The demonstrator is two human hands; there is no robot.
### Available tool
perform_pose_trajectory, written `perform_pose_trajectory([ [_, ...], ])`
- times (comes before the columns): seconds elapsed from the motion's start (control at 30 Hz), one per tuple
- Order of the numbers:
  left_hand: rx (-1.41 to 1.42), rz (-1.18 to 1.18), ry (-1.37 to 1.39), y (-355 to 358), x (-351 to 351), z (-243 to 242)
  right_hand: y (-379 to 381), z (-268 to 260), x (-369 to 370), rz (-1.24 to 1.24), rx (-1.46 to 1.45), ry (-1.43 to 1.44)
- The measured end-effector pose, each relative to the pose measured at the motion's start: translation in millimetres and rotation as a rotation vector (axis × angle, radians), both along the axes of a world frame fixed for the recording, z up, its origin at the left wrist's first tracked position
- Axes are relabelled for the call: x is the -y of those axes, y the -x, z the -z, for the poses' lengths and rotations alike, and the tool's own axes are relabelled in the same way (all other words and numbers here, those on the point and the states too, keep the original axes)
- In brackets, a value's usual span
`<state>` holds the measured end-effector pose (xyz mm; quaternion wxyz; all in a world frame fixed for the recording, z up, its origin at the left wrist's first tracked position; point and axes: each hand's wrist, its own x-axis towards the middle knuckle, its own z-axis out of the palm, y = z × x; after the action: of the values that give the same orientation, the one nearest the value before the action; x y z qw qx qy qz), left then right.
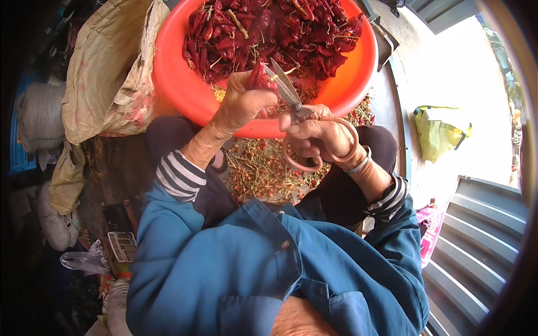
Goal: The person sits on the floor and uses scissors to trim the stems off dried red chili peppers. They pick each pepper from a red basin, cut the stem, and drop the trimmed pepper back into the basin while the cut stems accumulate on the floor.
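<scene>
My left hand grips a dried red chili pepper over the near part of an orange-red plastic basin. In my right hand is a pair of scissors with large, wrapped-looking loop handles. Its two metal blades are apart and point up at the pepper, close to its pale stem. Dried red chili peppers heap up in the far part of the basin, some with stems on. Loose stem bits and a few yellow seeds lie in the basin's near part, partly hidden by my hands.
Cut stems litter the floor between my legs. Left of the basin stands a large open woven sack. A calculator and a clear plastic bag lie lower left. A yellow-green bag and a pink basket are to the right.
</scene>
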<state>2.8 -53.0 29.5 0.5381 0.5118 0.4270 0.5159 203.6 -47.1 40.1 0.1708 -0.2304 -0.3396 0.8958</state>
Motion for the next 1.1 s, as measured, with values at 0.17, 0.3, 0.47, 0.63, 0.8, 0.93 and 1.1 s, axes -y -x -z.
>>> perform_pose_trajectory([
  [0.17, 0.331, 0.015, 0.122, -13, 5, -3, 7, -5, 8, -0.038, -0.294, 0.325],
  [0.3, 0.470, 0.060, 0.341, -21, 8, 4, -7, -22, -4, -0.049, -0.755, 0.144],
  [0.47, 0.113, -0.116, 0.130, 2, 6, 10, -12, -12, -22, 0.328, 0.846, -1.558],
  [0.63, 0.064, -0.097, 0.103, 11, 0, 23, -13, 7, -14, 0.267, 0.886, -1.572],
  [0.8, -0.036, -0.087, 0.056, 13, -5, 31, -10, 9, -11, 0.215, 0.940, -1.699],
  [0.93, -0.087, -0.081, 0.058, 17, -3, 30, -11, 10, -10, 0.180, 0.945, -1.728],
  [1.1, -0.187, -0.123, 0.068, 6, 1, 22, -11, -3, -10, 0.050, 0.932, -1.612],
])
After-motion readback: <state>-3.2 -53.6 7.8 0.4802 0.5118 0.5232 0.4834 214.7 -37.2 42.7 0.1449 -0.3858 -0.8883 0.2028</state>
